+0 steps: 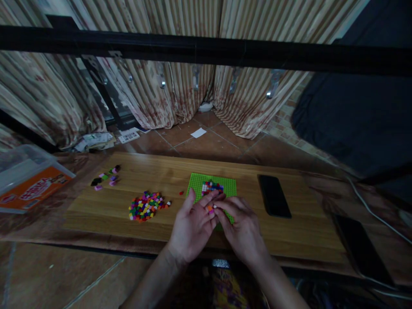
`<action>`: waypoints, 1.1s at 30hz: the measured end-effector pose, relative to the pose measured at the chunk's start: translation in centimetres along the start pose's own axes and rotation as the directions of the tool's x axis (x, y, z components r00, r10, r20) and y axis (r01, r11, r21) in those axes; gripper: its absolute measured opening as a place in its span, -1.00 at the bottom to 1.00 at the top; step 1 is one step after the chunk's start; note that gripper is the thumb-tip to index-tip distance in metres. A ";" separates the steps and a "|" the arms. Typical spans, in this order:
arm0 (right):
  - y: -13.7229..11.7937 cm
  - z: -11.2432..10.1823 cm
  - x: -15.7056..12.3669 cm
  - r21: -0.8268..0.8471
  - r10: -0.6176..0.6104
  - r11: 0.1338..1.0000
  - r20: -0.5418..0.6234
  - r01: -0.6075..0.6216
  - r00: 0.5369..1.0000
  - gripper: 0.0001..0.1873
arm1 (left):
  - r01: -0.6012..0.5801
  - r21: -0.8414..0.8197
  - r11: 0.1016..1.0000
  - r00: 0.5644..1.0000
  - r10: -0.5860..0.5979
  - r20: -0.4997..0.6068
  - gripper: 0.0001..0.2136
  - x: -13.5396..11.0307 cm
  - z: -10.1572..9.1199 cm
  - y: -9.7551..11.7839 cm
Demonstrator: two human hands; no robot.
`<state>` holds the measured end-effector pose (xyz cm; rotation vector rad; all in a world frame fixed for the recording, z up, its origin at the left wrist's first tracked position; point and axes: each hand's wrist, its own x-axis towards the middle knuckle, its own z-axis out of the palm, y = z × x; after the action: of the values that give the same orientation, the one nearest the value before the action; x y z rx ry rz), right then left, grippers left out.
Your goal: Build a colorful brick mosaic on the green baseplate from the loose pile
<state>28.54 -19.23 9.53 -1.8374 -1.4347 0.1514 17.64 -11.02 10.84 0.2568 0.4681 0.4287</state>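
Observation:
My left hand (193, 227) is turned palm up over the near side of a green studded baseplate (197, 180), its fingers stretched out. A few small building bricks (210, 209), orange and pink among them, lie on those fingers. Above them my right hand (242, 225) pinches a small whitish brick (215, 207) between thumb and forefinger. Beyond my fingertips, a block of multicoloured bricks (212, 187) is built up on the baseplate, partly hidden by my left hand. A pile of loose bricks (147, 207) lies to the left, with one red brick (181, 193) apart from it.
Joined brick pieces (104, 177) lie at the wooden board's (154, 165) far left. A black phone (274, 195) is right of the baseplate, another dark device (362, 249) beyond. A clear plastic box (28, 180) stands left. A black rail (206, 51) crosses in front of striped curtains.

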 end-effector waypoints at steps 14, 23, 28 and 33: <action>6.2 1.2 2.2 0.443 0.389 0.850 -0.159 -0.287 0.907 -0.83 | -0.129 0.129 0.983 0.938 0.163 -0.306 -0.80 0.7 -2.2 0.2; 9.0 3.9 4.6 0.561 0.439 0.751 -0.032 -0.348 0.898 -0.83 | -0.146 0.173 0.974 0.913 0.200 -0.357 -0.85 1.3 -4.3 1.2; 9.0 4.2 4.5 0.551 0.413 0.758 0.008 -0.348 0.911 -0.82 | -0.112 0.181 0.977 0.895 0.179 -0.408 -0.84 1.7 -5.1 1.2; 8.8 4.0 4.6 0.582 0.452 0.708 0.059 -0.399 0.890 -0.82 | -0.087 0.175 0.981 0.892 0.154 -0.425 -0.85 2.0 -5.2 0.8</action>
<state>34.82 -13.70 2.81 -1.5845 -0.7429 0.6642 16.44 -8.69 5.83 0.3397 0.9333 0.5776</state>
